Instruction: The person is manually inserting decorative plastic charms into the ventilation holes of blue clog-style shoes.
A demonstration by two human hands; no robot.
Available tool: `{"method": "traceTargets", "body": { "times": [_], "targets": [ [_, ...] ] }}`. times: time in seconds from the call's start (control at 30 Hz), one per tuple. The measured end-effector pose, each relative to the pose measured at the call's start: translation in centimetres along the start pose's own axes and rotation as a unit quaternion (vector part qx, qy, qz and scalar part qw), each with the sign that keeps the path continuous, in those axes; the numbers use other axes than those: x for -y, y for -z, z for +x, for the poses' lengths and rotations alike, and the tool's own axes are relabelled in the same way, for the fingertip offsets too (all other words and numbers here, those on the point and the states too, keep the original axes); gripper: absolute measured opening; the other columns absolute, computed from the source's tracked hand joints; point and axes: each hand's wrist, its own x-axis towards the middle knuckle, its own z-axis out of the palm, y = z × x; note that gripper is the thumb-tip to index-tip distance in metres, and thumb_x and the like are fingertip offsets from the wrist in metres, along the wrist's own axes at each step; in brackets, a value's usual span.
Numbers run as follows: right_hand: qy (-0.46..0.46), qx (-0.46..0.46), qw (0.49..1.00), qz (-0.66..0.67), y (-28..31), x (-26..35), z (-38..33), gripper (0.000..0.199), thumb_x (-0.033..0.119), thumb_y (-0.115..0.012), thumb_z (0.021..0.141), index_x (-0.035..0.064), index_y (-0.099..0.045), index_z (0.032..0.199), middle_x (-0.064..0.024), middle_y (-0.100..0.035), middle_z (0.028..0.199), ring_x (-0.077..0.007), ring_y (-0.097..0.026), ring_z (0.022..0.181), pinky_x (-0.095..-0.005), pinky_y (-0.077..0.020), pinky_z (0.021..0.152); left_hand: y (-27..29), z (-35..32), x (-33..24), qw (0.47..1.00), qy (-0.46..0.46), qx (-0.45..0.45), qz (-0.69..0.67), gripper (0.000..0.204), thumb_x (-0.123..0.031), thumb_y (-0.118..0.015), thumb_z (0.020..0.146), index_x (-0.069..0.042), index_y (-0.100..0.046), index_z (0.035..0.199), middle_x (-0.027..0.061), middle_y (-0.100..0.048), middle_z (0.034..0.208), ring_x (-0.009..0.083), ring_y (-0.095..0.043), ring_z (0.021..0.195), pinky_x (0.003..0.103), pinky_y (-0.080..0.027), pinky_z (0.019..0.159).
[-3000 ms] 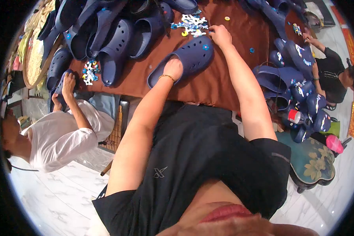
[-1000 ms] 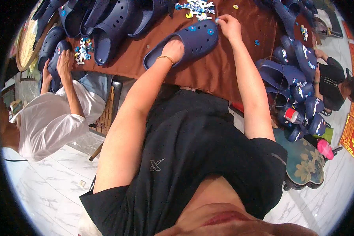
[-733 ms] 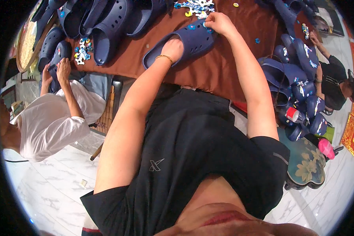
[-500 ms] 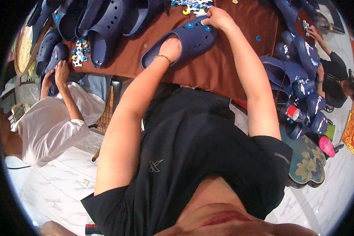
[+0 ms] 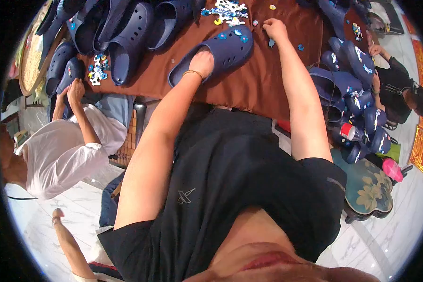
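My left hand [image 5: 202, 63] reaches into the opening of a navy clog [image 5: 230, 47] and holds it from inside; its fingers are hidden. On the clog's toe sit several blue flower charms [image 5: 243, 39] and a white-and-blue one. My right hand [image 5: 276, 31] is over the cloth just right of the toe, apart from it. Its fingers are curled together, and what they hold, if anything, is too small to make out. A small light-blue piece [image 5: 271, 43] is just below these fingers. Beyond the clog lies a cluster of white, blue and yellow charms [image 5: 228, 13].
The table has a brown cloth [image 5: 150, 70]. Several navy clogs [image 5: 131, 42] stand at the left, beside another charm pile [image 5: 97, 70]. More decorated clogs [image 5: 362, 98] are heaped at the right, near a bottle [image 5: 350, 132]. Co-workers handle clogs at left [image 5: 70, 145] and sit at right [image 5: 395, 89].
My right hand has let go of the clog's toe and moved right, onto the cloth. My left hand stays in the clog. Another person's arm has appeared at lower left.
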Motion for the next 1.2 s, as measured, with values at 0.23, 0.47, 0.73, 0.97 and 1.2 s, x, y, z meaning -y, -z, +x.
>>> {"method": "traceTargets", "body": {
  "times": [0.23, 0.47, 0.73, 0.97, 1.2],
  "targets": [
    [0.052, -0.043, 0.997, -0.048, -1.1, 4.0, -2.3, 0.029, 0.029, -0.061, 0.080, 0.0182, -0.063, 0.107, -0.0143, -0.059, 0.108, -0.0333, -0.056, 0.101, -0.0426, -0.0462, 0.084, -0.1, 0.0, 0.4, 1.000, -0.004, 0.027, 0.003, 0.022, -0.006, -0.042, 0.079, 0.003, -0.062, 0.079, 0.0229, -0.062, 0.088, 0.0347, -0.060, 0.087, 0.042, -0.047, 0.081],
    [0.004, -0.072, 0.977, 0.200, 0.3, 3.0, -5.2, 0.022, 0.022, -0.069, 0.073, 0.0081, -0.067, 0.089, -0.0115, -0.067, 0.084, -0.0228, -0.065, 0.081, -0.0335, -0.0492, 0.074, 1.0, -0.1, -0.6, 0.997, 0.040, 0.030, -0.057, 0.023, -0.006, -0.040, 0.081, 0.005, -0.060, 0.081, 0.0245, -0.061, 0.091, 0.0360, -0.058, 0.090, 0.042, -0.045, 0.083],
    [0.157, 0.027, 0.956, 0.246, 0.6, 4.3, -13.4, 0.018, 0.014, -0.067, 0.074, 0.0054, -0.067, 0.089, -0.0096, -0.066, 0.086, -0.0201, -0.064, 0.080, -0.0290, -0.0484, 0.073, 0.8, 0.1, -0.2, 0.999, 0.028, 0.035, -0.017, 0.024, -0.008, -0.042, 0.078, 0.001, -0.064, 0.078, 0.0231, -0.063, 0.088, 0.0349, -0.061, 0.085, 0.043, -0.048, 0.078],
    [0.152, 0.023, 0.965, 0.210, 0.8, 6.0, -13.0, 0.017, 0.016, -0.068, 0.073, 0.0044, -0.064, 0.085, -0.0107, -0.065, 0.082, -0.0210, -0.063, 0.076, -0.0297, -0.0484, 0.070, 0.6, -0.1, -0.1, 0.999, 0.021, 0.032, -0.025, 0.024, -0.008, -0.042, 0.079, 0.002, -0.064, 0.077, 0.0229, -0.063, 0.088, 0.0348, -0.060, 0.087, 0.043, -0.047, 0.080],
    [0.075, 0.091, 0.991, 0.056, 1.1, 7.2, -11.3, 0.035, 0.032, -0.075, 0.064, 0.0074, -0.061, 0.084, -0.0107, -0.066, 0.084, -0.0309, -0.063, 0.082, -0.0408, -0.0478, 0.071, 0.2, -0.3, 0.5, 0.998, 0.036, 0.042, -0.019, 0.026, -0.007, -0.040, 0.079, 0.002, -0.064, 0.076, 0.0235, -0.062, 0.089, 0.0352, -0.060, 0.087, 0.042, -0.047, 0.081]
  ]
}}
